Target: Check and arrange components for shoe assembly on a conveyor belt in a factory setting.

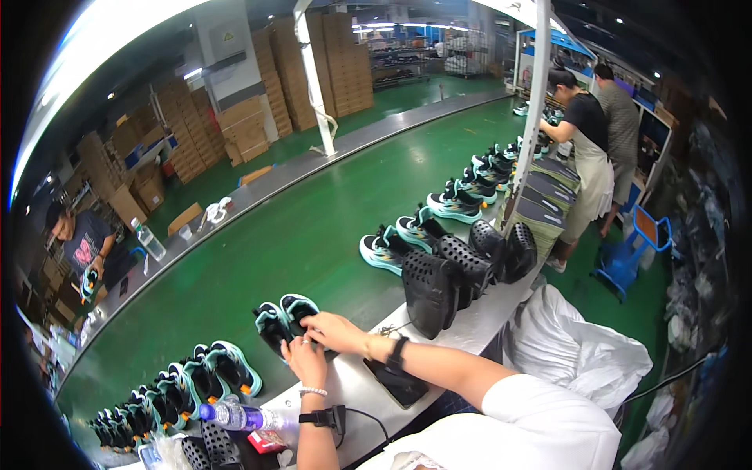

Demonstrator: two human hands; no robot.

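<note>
A pair of black and mint-green sneakers stands on the green belt in front of me, the left sneaker (272, 324) beside the right sneaker (298, 305). Their openings are at the far end. My right hand (335, 332) reaches across from the right, its bent fingers closed on the front of the right sneaker. Close against it, my left hand (305, 359) has its fingers closed at the near end of the same sneaker. My hands cover the part being gripped. A beaded bracelet and a black strap are on my left wrist, and a black band is on my right.
More sneakers (233, 368) line the belt at left, others (454, 204) at far right. Black perforated clogs (429, 290) and a dark phone (395, 382) lie on the metal ledge. A bottle (235, 415) lies by my left forearm. Co-workers (587, 129) stand beyond a white post (533, 102).
</note>
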